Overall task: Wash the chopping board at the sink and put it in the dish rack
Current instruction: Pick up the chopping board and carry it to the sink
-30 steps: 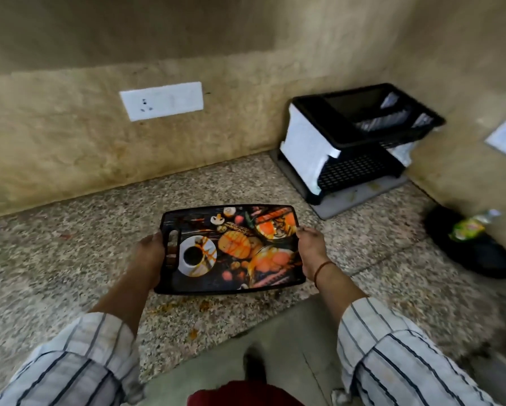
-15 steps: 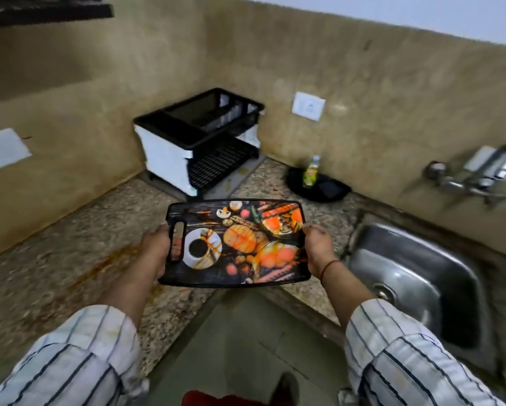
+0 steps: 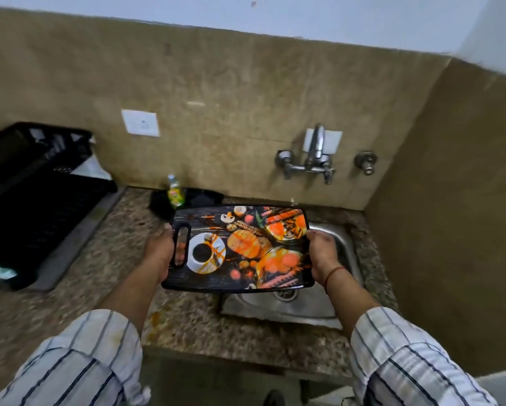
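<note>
The chopping board [image 3: 240,247] now hangs over the sink [image 3: 345,253], gripped by both hands.

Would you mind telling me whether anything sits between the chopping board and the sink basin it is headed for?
Nothing visible does. The board, held by the left hand and right hand, hangs partly over the sink, whose visible part looks bare. The tap is on the wall behind, clear of the path.

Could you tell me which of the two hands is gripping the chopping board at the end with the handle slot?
The left hand: it grips the chopping board beside the oval handle slot; the right hand grips the plain end.
</note>
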